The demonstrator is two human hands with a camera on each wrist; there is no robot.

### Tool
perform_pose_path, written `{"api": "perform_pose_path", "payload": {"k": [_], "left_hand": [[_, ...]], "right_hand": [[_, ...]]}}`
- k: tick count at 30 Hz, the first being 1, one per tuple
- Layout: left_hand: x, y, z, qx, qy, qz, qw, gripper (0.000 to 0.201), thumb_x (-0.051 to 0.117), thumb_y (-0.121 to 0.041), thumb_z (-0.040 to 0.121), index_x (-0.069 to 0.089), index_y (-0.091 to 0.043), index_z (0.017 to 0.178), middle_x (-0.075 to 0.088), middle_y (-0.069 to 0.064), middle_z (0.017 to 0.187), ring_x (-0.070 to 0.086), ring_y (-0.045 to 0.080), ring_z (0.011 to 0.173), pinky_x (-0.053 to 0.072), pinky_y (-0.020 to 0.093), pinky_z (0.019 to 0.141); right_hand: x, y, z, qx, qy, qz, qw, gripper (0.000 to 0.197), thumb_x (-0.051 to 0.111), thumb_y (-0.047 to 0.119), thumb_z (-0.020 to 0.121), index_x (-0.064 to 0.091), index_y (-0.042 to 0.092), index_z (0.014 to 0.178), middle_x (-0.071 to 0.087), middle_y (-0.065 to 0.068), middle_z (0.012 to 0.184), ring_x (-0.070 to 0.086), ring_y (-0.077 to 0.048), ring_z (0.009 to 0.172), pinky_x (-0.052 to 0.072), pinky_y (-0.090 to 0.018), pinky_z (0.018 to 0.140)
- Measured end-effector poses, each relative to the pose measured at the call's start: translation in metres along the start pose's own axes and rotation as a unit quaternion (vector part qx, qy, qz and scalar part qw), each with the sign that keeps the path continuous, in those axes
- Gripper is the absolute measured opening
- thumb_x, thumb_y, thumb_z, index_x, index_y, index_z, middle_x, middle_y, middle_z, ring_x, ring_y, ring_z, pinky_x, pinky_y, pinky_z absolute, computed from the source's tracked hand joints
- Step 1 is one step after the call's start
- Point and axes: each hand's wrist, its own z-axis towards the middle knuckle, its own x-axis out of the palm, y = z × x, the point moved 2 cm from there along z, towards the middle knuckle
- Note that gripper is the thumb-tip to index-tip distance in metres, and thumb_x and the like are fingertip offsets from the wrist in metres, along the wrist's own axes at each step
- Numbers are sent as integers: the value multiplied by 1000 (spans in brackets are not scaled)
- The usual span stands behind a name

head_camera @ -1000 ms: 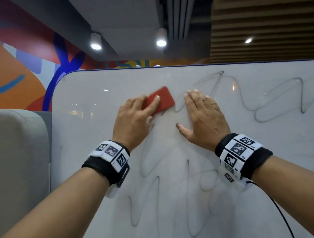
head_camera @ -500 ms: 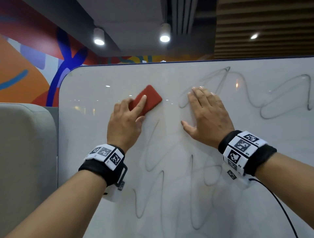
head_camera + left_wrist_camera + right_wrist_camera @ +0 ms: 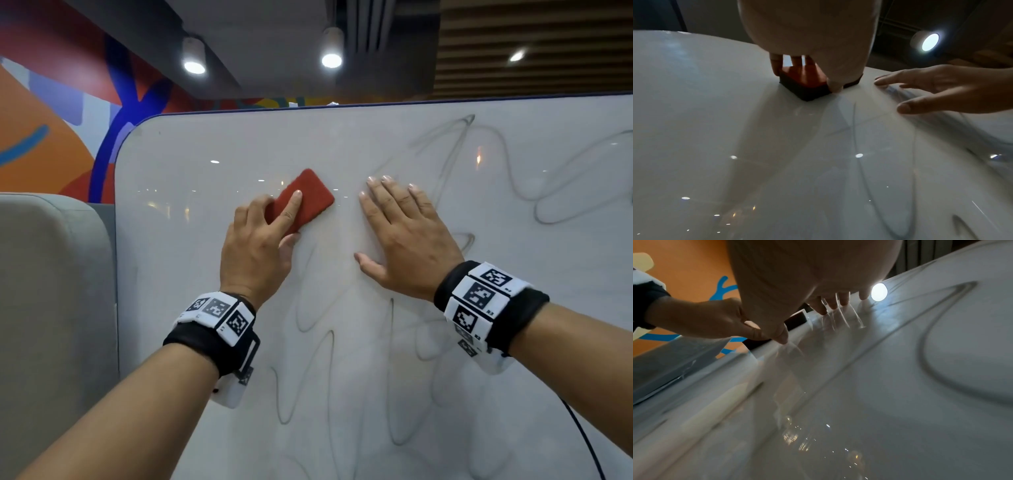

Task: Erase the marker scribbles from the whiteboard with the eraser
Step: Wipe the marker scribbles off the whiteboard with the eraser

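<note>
A red eraser (image 3: 308,197) with a dark felt base lies pressed on the whiteboard (image 3: 205,274), tilted up to the right. My left hand (image 3: 260,240) grips it, index finger along its top, thumb and other fingers at its sides; the left wrist view shows the eraser (image 3: 805,78) from behind. Just right of it, my right hand (image 3: 400,236) rests flat on the board with straight fingers (image 3: 832,303). Grey marker scribbles (image 3: 471,118) run across the right and lower board. The patch around the eraser looks wiped.
The board's rounded top-left corner (image 3: 137,126) is up and left of the eraser. A grey padded panel (image 3: 51,274) stands beside the board's left edge. A black cable (image 3: 582,435) hangs from my right wrist over the board.
The eraser slid left away from my right hand, then back right towards it. The scribble line beside my right fingertips has faded. My right hand stayed flat on the board.
</note>
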Motion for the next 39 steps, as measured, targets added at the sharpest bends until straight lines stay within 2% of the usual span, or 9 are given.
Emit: {"api": "perform_pose_path", "payload": {"k": [3, 9, 15, 23, 27, 30, 32, 35, 39], "left_hand": [[3, -11, -8, -8, 1, 10, 1000, 58, 63, -23, 87, 49, -26, 144, 53, 13, 125, 48, 34, 103, 50, 47, 84], [1, -5, -41, 195, 33, 48, 979, 53, 62, -22, 89, 53, -23, 142, 58, 15, 122, 51, 34, 101, 47, 44, 79], [-3, 14, -7, 13, 12, 29, 999, 64, 72, -17, 83, 51, -26, 143, 55, 13, 125, 48, 35, 104, 52, 48, 79], [-5, -4, -52, 156, 43, 32, 986, 53, 67, -19, 88, 55, -21, 140, 60, 10, 124, 54, 32, 104, 47, 43, 85], [-12, 2, -48, 92, 84, -32, 992, 77, 81, -29, 76, 48, -7, 143, 62, 5, 124, 51, 23, 109, 47, 32, 84], [-14, 15, -51, 41, 102, -53, 993, 83, 78, -38, 74, 46, -5, 144, 59, 6, 129, 46, 20, 115, 48, 33, 85], [-13, 28, -56, 9, 116, -60, 991, 90, 80, -42, 72, 42, -9, 147, 50, 7, 141, 42, 24, 125, 48, 44, 98], [-11, 49, -67, -75, 172, -44, 981, 107, 77, -56, 71, 21, -23, 156, 20, 1, 161, 21, 24, 147, 26, 58, 115], [-10, 57, -83, -122, 215, -27, 969, 115, 69, -68, 70, 5, -29, 157, -5, -7, 165, -3, 15, 151, 10, 60, 118]], "right_hand": [[1, 3, 1, 7, 4, -1, 1000, 89, 50, 59, 83, 33, 3, 150, 26, -17, 159, 21, -33, 148, 21, -53, 118], [3, 0, -2, -13, 16, -5, 1000, 100, 55, 64, 78, 29, 2, 151, 23, -18, 160, 19, -34, 149, 20, -52, 119], [5, -1, -4, -15, 21, 3, 1000, 110, 57, 71, 73, 25, 2, 153, 18, -16, 162, 14, -32, 150, 16, -52, 121], [2, 26, -11, -65, 6, 36, 997, 99, 67, 59, 72, 34, 4, 148, 27, -19, 158, 22, -34, 148, 19, -54, 119], [15, 62, -11, -173, -52, 101, 978, 58, 76, 29, 75, 53, 8, 124, 48, -16, 146, 41, -32, 138, 28, -45, 116], [16, 68, -1, -174, -93, 128, 972, 32, 71, 8, 79, 62, 6, 110, 60, -15, 128, 54, -33, 118, 37, -41, 104], [11, 68, 3, -168, -92, 125, 974, 40, 67, 9, 79, 62, 8, 118, 60, -15, 123, 55, -34, 109, 43, -42, 94], [8, 72, 2, -142, -80, 99, 982, 51, 67, 17, 77, 60, 14, 127, 59, -16, 121, 54, -35, 104, 45, -45, 86], [21, 88, -13, -78, -63, 97, 990, 58, 75, 24, 73, 61, 13, 129, 58, -18, 123, 50, -35, 103, 46, -45, 80]]}}
